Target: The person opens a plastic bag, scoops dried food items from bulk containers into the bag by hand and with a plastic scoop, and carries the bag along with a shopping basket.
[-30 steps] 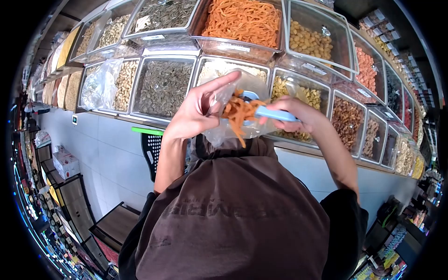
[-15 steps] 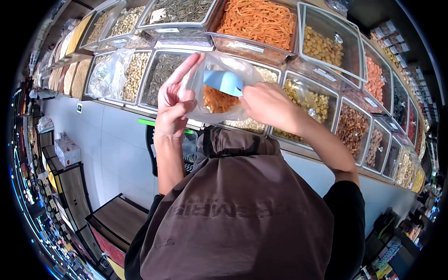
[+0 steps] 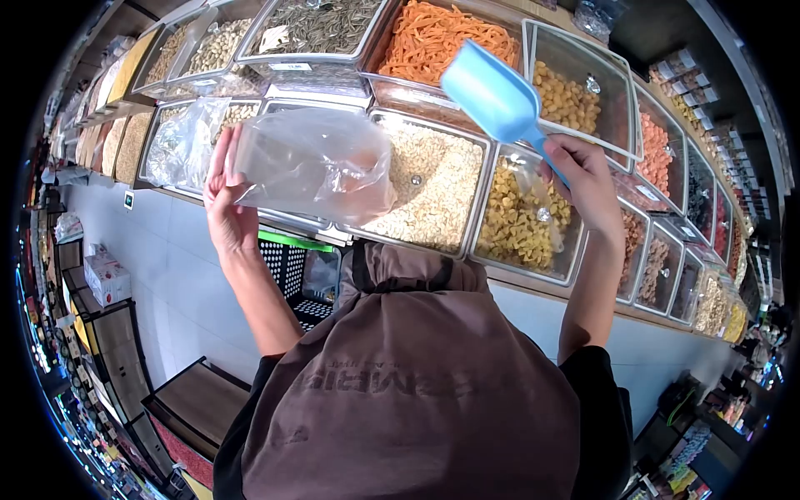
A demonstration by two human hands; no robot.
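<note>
My left hand (image 3: 227, 193) grips the edge of a clear plastic bag (image 3: 312, 158), which stretches to the right over the near bins. Faint orange shows through the bag's right part. My right hand (image 3: 583, 177) is closed round the handle of a light blue scoop (image 3: 496, 92), raised with its blade up and left. No food shows on the scoop. Behind the blade is an uncovered bin of orange strips (image 3: 446, 35). Rolled oats (image 3: 437, 175) lie in a bin right of the bag, and yellow dried pieces (image 3: 525, 212) in the bin below the scoop.
A lidded bin of tan pieces (image 3: 567, 96) stands at the back right, seeds (image 3: 325, 23) at the back left. Another plastic bag (image 3: 187, 137) rests on the left bins. Beneath the counter edge is a black basket (image 3: 292, 271) with a green rim.
The scoop has come out of the bag and moved up and right with my right hand. My left hand has shifted left and down, and the bag has turned onto its side.
</note>
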